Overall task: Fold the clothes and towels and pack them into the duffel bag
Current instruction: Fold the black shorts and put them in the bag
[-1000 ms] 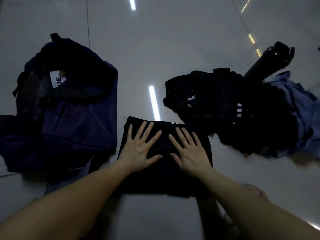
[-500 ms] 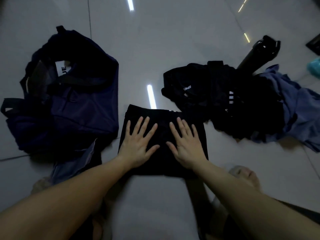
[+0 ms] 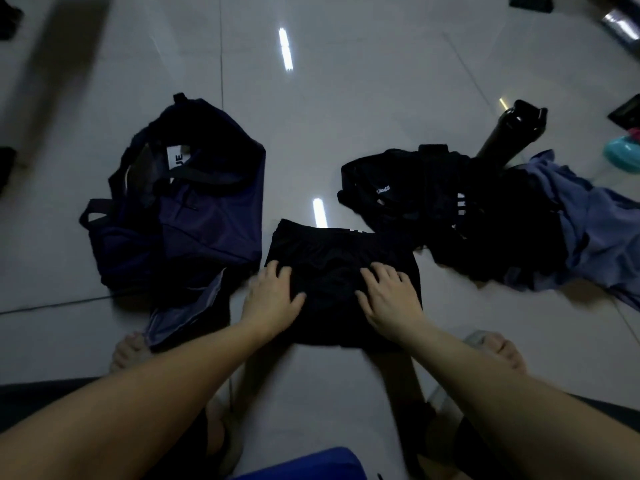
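A folded black garment point(image 3: 332, 251) with white stripes at its far edge lies on the tiled floor in front of me. My left hand point(image 3: 273, 299) and my right hand point(image 3: 388, 299) sit on its near half, fingers curled into the fabric, which bunches between them. The navy duffel bag point(image 3: 207, 223) lies open to the left, just beside the garment. A heap of black clothes point(image 3: 433, 202) and a blue garment point(image 3: 588, 230) lie unfolded to the right.
A black bottle point(image 3: 509, 133) lies behind the heap, with a teal object point(image 3: 623, 157) at the right edge. A grey-blue cloth point(image 3: 187, 313) pokes out beside the bag. My bare feet point(image 3: 131, 351) rest on the floor near the garment.
Both hands lay flat with spread fingers on the garment; now their fingers are curled into the cloth, nearer its front edge. The view has pulled back and up.
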### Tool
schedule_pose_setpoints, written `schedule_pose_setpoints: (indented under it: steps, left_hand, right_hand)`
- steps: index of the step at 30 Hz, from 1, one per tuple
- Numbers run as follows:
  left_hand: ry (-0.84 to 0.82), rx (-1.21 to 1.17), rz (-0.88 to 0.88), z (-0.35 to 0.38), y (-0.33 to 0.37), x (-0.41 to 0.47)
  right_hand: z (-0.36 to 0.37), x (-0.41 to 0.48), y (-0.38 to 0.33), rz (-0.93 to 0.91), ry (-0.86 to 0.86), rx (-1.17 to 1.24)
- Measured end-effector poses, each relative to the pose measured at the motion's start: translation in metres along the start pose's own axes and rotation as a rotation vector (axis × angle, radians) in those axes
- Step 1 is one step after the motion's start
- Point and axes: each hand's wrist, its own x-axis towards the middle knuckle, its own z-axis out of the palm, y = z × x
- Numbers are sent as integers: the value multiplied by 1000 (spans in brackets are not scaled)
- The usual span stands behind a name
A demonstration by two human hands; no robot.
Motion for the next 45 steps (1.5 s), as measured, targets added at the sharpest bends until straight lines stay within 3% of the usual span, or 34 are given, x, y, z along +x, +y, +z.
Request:
schedule_pose_setpoints:
  steps: [3, 8, 10, 17, 20, 23, 25, 29, 32, 36, 40, 43, 45]
  left_hand:
    - [-34, -226, -301, -5, 9, 5]
    - [-61, -260, -552, 3, 25, -6]
    - [-41, -341, -648, 4, 24, -4]
    - [-116, -948, -759, -6, 25, 12]
    - [-143, -951, -650, -15, 32, 17]
    - [-83, -887, -509, -32, 44, 21]
    - [-30, -821, -425, -43, 53, 21]
    - [21, -696, -232, -59, 68, 20]
    - [59, -472, -46, -63, 78, 18]
    - [28, -137, 216, -53, 102, 4]
    - [-128, -68, 393, -25, 124, -13]
    - [-301, -156, 489, -12, 126, -19]
    - [-236, -188, 532, -8, 118, -21]
  right_hand:
    - [-12, 6, -18, -85, 51, 32]
    - [6, -6, -31, -86, -280, -36]
    - [12, -9, -29, -61, -319, -9]
    - [8, -6, -30, -66, -267, 13]
    - [2, -2, -28, -71, -248, -29]
    - [-10, 6, -27, -79, -95, -116]
    - [-13, 9, -28, -58, -32, -52]
    - [-21, 16, -28, 46, -332, 414]
    - [-38, 33, -19, 248, -493, 821]
    - [-67, 42, 11, 525, -462, 1608]
    - [-83, 38, 34, 547, -382, 1877]
    - [-78, 37, 34, 616, -223, 1665]
    - [-73, 38, 34, 660, -131, 1461]
